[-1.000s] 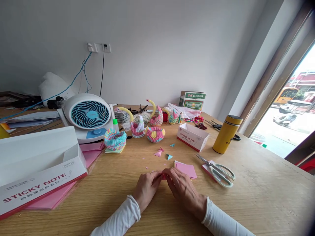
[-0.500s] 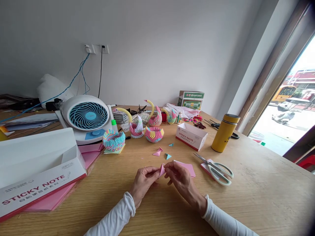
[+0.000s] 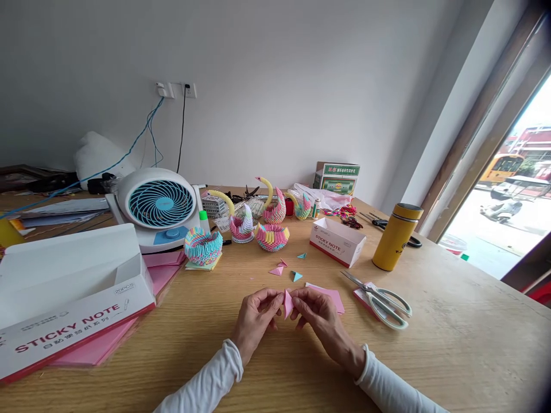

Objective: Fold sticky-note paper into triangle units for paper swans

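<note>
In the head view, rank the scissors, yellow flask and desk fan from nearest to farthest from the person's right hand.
From the right hand:
1. Scissors, just to its right on the table.
2. Yellow flask, farther back on the right.
3. Desk fan, far back on the left.

Daylight is pouring in from the window (image 3: 508,195) on the right, overexposing the street outside and washing the table (image 3: 451,344) pale on that side. Shadows are staying soft and faint. The wide lens is bending the window frame and stretching the corners, which are darkening slightly. Focus is holding sharp throughout
</note>
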{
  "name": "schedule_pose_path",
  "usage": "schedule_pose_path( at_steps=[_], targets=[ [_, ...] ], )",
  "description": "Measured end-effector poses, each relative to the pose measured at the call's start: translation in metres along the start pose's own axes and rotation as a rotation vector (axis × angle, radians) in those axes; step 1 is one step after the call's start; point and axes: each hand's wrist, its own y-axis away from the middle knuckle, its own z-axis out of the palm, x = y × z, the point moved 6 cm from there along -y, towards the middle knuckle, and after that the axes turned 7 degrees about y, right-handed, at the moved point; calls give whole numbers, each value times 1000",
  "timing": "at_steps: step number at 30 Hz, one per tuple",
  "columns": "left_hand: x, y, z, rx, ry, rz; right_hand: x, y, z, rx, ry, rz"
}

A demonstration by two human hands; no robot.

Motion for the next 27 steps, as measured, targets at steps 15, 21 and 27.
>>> schedule_pose_path(
  at_steps=[15,21,27],
  targets=[
    [1,-1,-1,-66,21,-71,6,-2,2,-120,-7,53],
    [7,3,3,-78,-5,-5,11,-3,4,-146,22,55],
    [-8,2,5,-123,29,-125,5,-2,1,-58,26,56]
  ],
)
